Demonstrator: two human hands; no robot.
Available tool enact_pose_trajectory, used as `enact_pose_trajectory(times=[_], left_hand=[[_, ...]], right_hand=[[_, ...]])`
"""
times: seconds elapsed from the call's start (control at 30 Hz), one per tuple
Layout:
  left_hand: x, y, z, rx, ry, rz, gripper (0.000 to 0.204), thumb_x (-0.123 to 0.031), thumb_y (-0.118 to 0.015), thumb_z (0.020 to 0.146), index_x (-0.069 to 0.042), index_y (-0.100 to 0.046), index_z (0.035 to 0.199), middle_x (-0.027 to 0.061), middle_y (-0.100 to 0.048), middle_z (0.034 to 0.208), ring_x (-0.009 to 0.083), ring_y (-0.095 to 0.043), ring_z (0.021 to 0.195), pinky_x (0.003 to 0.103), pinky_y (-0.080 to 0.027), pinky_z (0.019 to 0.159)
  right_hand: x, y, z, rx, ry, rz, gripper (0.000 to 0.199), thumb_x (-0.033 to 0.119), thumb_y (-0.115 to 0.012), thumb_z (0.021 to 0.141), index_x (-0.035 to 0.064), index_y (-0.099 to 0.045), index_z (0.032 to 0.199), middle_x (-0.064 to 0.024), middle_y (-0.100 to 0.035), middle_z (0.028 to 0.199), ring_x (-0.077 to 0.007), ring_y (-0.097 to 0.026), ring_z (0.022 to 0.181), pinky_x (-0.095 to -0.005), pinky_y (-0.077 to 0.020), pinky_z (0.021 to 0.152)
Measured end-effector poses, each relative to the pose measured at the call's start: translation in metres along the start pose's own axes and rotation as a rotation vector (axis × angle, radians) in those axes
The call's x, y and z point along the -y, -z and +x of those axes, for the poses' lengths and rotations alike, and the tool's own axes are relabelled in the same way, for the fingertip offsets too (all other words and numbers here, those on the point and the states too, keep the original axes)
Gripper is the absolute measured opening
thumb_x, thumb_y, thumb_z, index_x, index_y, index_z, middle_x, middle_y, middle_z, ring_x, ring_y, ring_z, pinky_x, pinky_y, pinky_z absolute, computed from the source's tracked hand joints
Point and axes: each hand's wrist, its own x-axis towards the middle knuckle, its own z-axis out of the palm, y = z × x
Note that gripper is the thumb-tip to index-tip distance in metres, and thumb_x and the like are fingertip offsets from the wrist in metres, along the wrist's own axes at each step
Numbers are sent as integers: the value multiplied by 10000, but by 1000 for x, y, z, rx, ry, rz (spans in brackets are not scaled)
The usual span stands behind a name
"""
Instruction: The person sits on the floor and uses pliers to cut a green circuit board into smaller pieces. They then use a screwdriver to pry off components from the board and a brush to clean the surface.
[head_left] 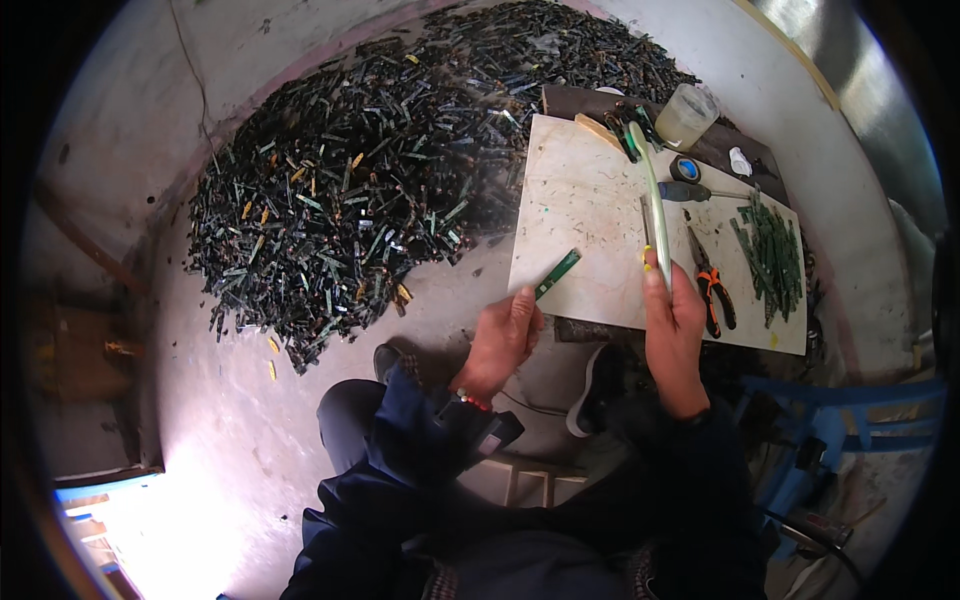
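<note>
My left hand [503, 340] is closed on one end of a narrow green circuit board strip [558, 274], held over the board's near left edge. My right hand [675, 335] grips a toothbrush [652, 190] with a pale green-white handle, its head pointing away from me. Alongside it, the same hand has a thin metal tool [647, 225] with yellow on it; its exact kind is unclear. Just right of that hand lie long-nose pliers [712, 290] with orange and black handles. A heap of green strips [770, 258] rests on the right part of the pale work board [590, 215].
A grey-handled screwdriver [685, 191], a black tape roll [685, 169] and a translucent cup [686, 115] stand toward the back. A large pile of dark strips [350, 190] covers the floor left and behind. At right is a blue metal frame [850, 415].
</note>
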Motion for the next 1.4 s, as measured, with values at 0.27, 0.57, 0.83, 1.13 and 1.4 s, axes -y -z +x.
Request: enact_pose_trajectory(times=[0.27,0.57,0.83,1.13,1.4], left_hand=[[8,5,-3,-45,-61,71,538,-450,-446,1035,-7,-583,763,18,-495,572,90,-444,497,267,-361,465],[10,3,-3,-51,-63,85,534,-431,-440,1041,-4,-585,756,23,-501,565,89,-450,492,263,-363,461],[13,1,-3,-34,42,-18,496,-422,-446,1038,-33,-560,753,16,-481,560,91,-421,467,264,-348,446],[13,0,-4,-54,85,-81,511,-457,-420,1038,-45,-535,758,17,-440,553,103,-386,446,270,-316,421],[12,0,-4,-43,52,-64,536,-503,-435,1020,-56,-519,738,19,-427,529,110,-370,435,278,-295,418]], right_hand=[[-27,32,-51,216,-131,83,356,148,-529,1006,-55,-556,1297,48,-500,796,-37,-417,709,-204,-362,614],[-47,23,-70,280,-448,432,256,165,-535,1006,-10,-613,1177,70,-498,736,-6,-403,601,-192,-321,520],[-58,14,-85,286,-263,187,235,153,-541,995,14,-592,1178,48,-513,731,-25,-422,623,-198,-343,550],[-46,8,-86,199,-49,-128,213,122,-551,976,8,-606,1147,-45,-562,770,-95,-489,698,-269,-434,636],[-55,-5,-92,174,214,-337,204,112,-531,981,47,-596,1164,-107,-594,769,-162,-547,658,-298,-462,634]])
